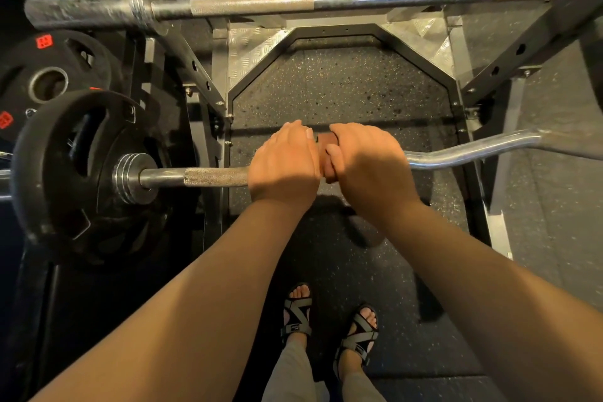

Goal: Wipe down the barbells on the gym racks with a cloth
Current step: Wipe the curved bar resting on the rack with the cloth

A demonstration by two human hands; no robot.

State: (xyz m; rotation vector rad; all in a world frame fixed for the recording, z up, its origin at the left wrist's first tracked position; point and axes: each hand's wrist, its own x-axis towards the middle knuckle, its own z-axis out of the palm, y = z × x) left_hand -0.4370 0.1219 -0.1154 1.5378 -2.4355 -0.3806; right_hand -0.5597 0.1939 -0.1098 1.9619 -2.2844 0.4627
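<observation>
From the head view I have both hands mid-frame on the curved barbell point(473, 148), which runs from the weight plate point(81, 173) at the left to the right edge. The left hand point(284, 163) is curled over the bar just past its rough grip section. The right hand point(368, 166) sits right beside it, fingers and thumb wrapped round a brown cloth point(326, 153) that hugs the bar (only a strip shows between the hands).

I judge the wiping is at the middle of this bar. No shine or grime tells me which side is finished. The straight barbell point(326, 0) across the top of the frame, on the rack point(509, 68), has no hand near it and probably still needs wiping.
</observation>
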